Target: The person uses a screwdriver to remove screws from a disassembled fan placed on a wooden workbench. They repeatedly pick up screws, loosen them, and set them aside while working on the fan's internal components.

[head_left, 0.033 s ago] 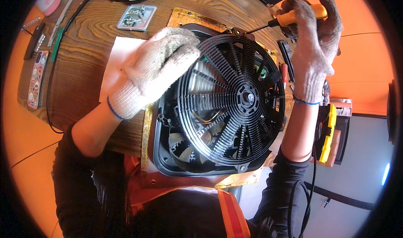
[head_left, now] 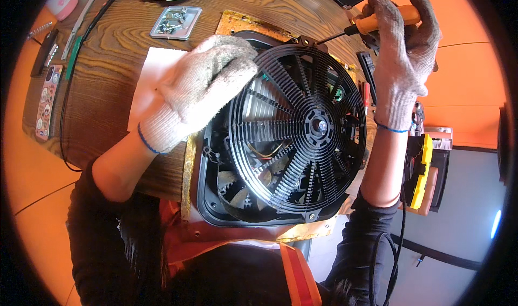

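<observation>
At the left of the wooden desk (head_left: 108,104) lies a sticker-covered phone (head_left: 48,102), with a clear tray (head_left: 176,22) of screws farther right. The gloved left hand (head_left: 208,79) comes next, partly over a white sheet (head_left: 144,98); its fingers lie close together, tips at the upper-left rim of the round black fan guard (head_left: 310,124). Whether this grip pinches the rim, I cannot tell. The guard spreads right of and below these fingertips, over a black frame (head_left: 208,211). Farther right, the screwdriver (head_left: 369,24) points leftward, its tip at the guard's top tab; the gloved right hand (head_left: 402,63) has its grip clamped around the orange handle.
</observation>
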Available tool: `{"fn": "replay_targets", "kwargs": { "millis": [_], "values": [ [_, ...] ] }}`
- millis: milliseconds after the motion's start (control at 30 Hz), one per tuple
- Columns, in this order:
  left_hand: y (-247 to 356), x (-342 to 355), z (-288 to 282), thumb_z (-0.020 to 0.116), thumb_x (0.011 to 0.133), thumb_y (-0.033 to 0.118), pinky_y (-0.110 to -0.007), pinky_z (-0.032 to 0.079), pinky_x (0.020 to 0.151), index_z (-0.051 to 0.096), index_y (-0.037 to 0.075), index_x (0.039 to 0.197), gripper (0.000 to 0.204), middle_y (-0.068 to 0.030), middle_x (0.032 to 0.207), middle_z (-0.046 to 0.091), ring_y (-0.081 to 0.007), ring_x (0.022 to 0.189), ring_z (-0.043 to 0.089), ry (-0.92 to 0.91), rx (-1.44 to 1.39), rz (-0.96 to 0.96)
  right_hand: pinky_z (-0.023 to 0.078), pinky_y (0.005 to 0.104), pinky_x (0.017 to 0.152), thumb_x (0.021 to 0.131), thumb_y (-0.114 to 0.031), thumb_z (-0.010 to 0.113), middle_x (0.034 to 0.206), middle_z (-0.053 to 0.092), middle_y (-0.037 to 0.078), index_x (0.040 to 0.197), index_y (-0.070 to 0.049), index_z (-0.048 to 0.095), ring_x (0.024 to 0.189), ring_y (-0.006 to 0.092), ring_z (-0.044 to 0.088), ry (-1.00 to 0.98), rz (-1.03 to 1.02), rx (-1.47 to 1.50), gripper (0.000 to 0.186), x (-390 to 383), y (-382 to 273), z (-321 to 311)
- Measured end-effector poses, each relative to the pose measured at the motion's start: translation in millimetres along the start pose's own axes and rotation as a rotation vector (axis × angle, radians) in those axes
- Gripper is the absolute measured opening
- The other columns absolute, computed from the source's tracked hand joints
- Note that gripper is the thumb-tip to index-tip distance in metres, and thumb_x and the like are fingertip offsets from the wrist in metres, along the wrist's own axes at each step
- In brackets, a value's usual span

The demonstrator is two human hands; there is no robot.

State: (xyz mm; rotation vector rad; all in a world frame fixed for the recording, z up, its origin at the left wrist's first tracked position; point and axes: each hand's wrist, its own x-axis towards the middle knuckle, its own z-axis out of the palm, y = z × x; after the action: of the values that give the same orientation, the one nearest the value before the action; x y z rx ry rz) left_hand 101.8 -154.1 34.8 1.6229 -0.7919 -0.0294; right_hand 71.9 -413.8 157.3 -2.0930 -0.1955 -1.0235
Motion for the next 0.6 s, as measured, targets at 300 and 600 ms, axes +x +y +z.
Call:
{"fn": "replay_targets", "kwargs": {
  "millis": [300,600],
  "values": [
    [-7.0,1.7,0.9,0.066,0.097,0.022,-0.034,0.050,0.097,0.068,-0.004,0.115,0.032,-0.0167,0.118,0.066,-0.0279,0.109,0.066,0.001,0.022,0.038,0.058,0.0375,0.093,0.093,-0.015,0.075,0.117,0.070,0.016,0.139,-0.004,0.053,0.111,0.0215,0.068,-0.022,0.019,0.026,0.051,4.2,1.4,-1.4],
    [-6.4,2.8,1.9,0.066,0.097,0.022,-0.034,0.051,0.095,0.069,-0.004,0.113,0.031,-0.0160,0.115,0.067,-0.0278,0.108,0.066,0.007,-0.001,0.076,0.060,0.0354,0.091,0.092,-0.012,0.075,0.127,0.065,0.021,0.141,-0.005,0.051,0.110,0.0244,0.069,-0.092,0.126,0.091,0.055,1.9,-5.1,-4.5]
  ]
}}
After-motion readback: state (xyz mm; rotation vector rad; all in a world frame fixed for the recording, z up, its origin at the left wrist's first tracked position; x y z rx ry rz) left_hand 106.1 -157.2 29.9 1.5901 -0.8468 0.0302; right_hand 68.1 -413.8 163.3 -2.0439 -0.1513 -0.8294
